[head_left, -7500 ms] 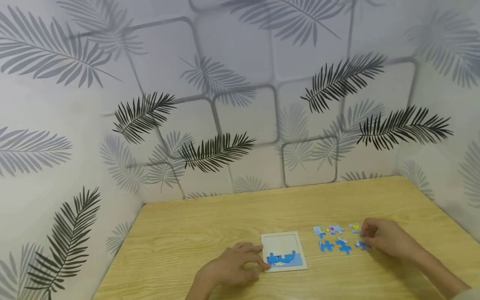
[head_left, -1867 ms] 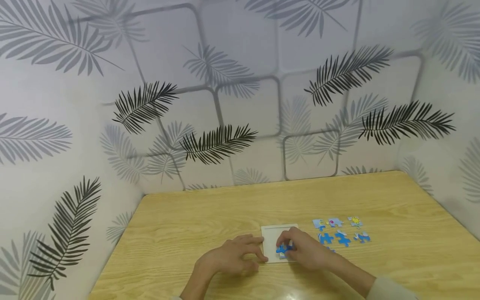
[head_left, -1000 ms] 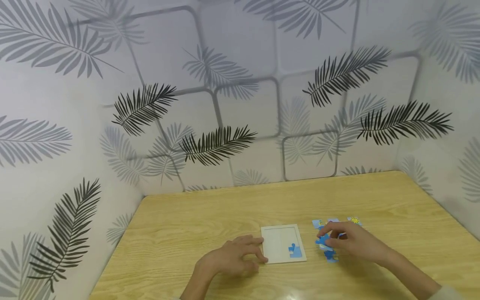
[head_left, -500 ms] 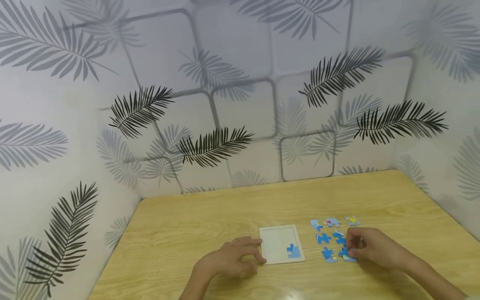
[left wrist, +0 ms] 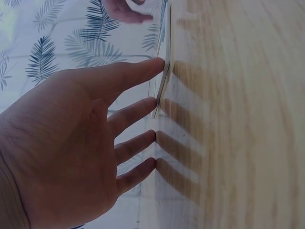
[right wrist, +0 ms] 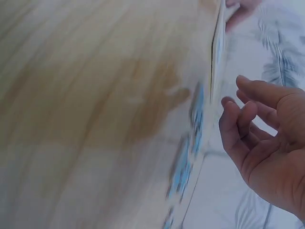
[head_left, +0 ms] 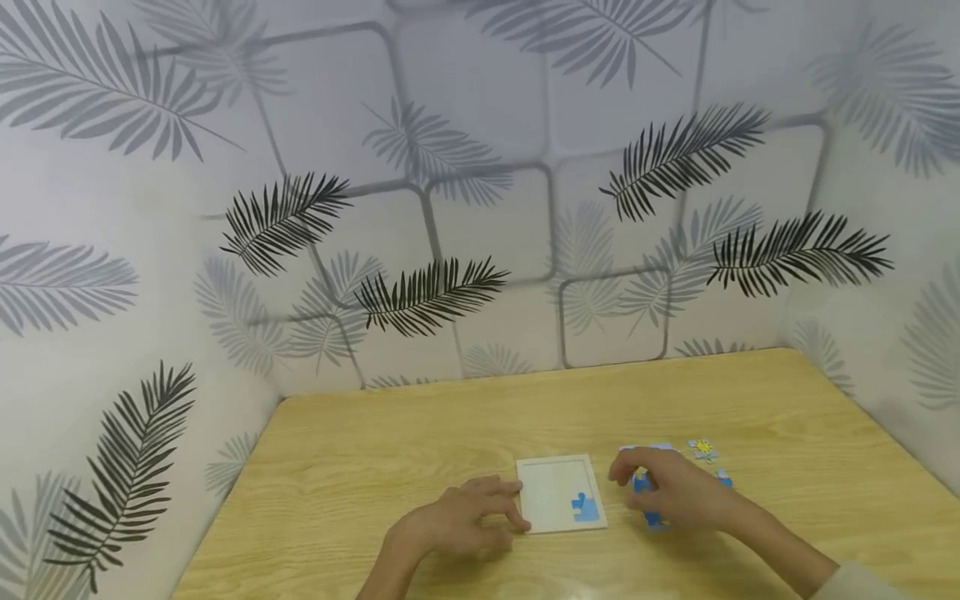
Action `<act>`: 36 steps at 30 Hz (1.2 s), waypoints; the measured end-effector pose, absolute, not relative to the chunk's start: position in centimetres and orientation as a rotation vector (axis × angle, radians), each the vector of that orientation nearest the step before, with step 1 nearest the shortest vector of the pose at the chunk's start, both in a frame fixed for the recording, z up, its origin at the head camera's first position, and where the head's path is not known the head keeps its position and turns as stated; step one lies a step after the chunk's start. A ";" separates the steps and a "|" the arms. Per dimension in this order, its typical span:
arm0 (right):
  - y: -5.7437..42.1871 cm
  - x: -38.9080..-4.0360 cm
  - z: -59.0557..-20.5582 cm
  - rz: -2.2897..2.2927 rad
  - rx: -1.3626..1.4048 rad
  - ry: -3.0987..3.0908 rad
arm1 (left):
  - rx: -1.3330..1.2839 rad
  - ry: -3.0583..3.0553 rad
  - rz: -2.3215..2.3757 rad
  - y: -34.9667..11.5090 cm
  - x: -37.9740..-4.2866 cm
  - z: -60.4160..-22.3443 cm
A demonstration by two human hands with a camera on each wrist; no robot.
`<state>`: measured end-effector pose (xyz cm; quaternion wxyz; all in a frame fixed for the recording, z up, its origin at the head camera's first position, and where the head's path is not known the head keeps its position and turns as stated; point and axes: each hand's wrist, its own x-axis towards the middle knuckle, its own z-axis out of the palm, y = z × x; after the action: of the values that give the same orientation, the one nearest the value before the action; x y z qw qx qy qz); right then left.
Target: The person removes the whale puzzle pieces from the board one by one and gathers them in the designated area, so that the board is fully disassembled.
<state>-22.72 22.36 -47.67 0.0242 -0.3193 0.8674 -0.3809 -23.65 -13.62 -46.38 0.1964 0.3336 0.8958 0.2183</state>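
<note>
A square white puzzle tray point(head_left: 550, 483) lies on the table with one light-blue jigsaw piece point(head_left: 588, 510) in its lower right corner. My left hand point(head_left: 459, 518) rests at the tray's left edge. In the left wrist view its thumb and index fingertip touch the tray's rim point(left wrist: 167, 62), and the other fingertips rest on the table. Over the loose jigsaw pieces point(head_left: 654, 520) right of the tray hovers my right hand point(head_left: 678, 490), partly hiding them. Its fingers are loosely bent and hold nothing in the right wrist view, with blue pieces point(right wrist: 180, 174) lying below.
A piece with a yellow sun point(head_left: 702, 448) lies beyond the right hand, and another blue piece point(head_left: 723, 477) shows beside it. The wood-grain table point(head_left: 405, 433) meets a leaf-patterned wall covering point(head_left: 495, 325) at the back and sides.
The tray's bottom row of pieces has been cut to one; the others were set among the loose pieces. Most recently my right hand let go of a blue piece and moved left. Left hand stays.
</note>
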 end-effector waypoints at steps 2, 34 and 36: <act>20.4 -22.8 -47.8 -1.140 -0.992 2.705 | 0.943 2.517 0.612 -13.8 -23.7 -46.4; 22.9 -21.5 -47.5 -1.312 -0.988 2.636 | 0.934 2.506 0.634 -13.6 -23.3 -46.3; 24.6 -21.3 -47.5 -1.337 -0.959 2.656 | 0.936 2.501 0.641 -13.5 -23.3 -46.3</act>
<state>-21.33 24.63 -47.52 0.0086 -0.3068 0.8501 -0.4280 -23.26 -13.54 -46.27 0.1963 0.3343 0.8929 0.2288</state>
